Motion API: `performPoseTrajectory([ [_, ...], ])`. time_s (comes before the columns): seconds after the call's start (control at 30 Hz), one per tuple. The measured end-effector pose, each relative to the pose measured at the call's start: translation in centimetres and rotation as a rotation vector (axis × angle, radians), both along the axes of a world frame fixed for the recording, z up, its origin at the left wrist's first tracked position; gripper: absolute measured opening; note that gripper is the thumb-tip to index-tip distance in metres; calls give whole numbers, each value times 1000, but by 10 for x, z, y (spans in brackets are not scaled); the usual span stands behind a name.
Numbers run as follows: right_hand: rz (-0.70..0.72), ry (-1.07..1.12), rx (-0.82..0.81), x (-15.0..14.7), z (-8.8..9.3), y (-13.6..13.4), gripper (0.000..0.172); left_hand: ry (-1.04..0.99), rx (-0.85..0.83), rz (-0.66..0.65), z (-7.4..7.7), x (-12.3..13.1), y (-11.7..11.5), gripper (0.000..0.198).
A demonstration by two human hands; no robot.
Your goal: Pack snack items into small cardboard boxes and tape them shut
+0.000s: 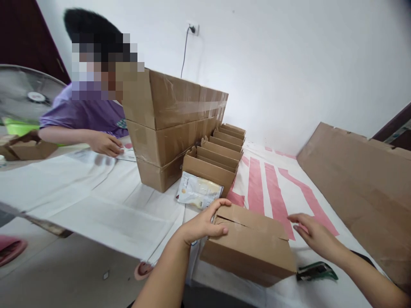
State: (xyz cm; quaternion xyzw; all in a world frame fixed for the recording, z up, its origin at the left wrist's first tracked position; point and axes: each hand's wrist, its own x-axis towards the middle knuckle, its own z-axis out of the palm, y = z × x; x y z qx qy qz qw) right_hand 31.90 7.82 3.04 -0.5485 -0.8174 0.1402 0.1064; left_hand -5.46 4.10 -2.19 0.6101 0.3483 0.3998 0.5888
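near the desk's [122, 222] near edge sits a box [250, 239], its top flaps down with a slit showing between them. my left grip [205, 222] is spread across its left end, thumb on top, fingers at the far edge; i cannot tell how firmly it holds. my right grip [311, 235] is loosely open with nothing in it, just beside the box's right end. a green cutter [317, 271] lies by the box's right corner. beyond the box, a packet [199, 190] leans on the first of a row of open boxes [218, 154] running towards the far edge. left of them stands a stack [160, 128] three boxes high. by the left edge, a co-worker's hand [105, 143] reaches over the desk. cardboard [362, 192] stands along the right edge.
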Motion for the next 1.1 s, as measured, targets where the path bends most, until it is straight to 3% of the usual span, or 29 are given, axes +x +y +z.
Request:
performPoseTrajectory([
  [0.1, 78, 123, 10, -47, 35, -3, 33, -29, 9, -7, 2, 1, 0, 93],
  [0.17, 257, 128, -44, -79, 49, -9, 27, -41, 19, -2, 4, 1, 0, 100],
  [0.27, 466, 127, -83, -118, 53, -15, 19, -46, 9, -19, 7, 2, -1, 101],
  [0.4, 455, 74, -172, -146, 44, -12, 19, -34, -1, -1, 5, 1, -2, 89],
  [0.63, 381, 129, -231, -149, 26, -8, 13, 9, 48, 75, 1, 3, 1, 65],
  [1.1, 320, 73, -198, -148, 20, -15, 15, 41, 62, 88, 3, 5, 1, 70],
])
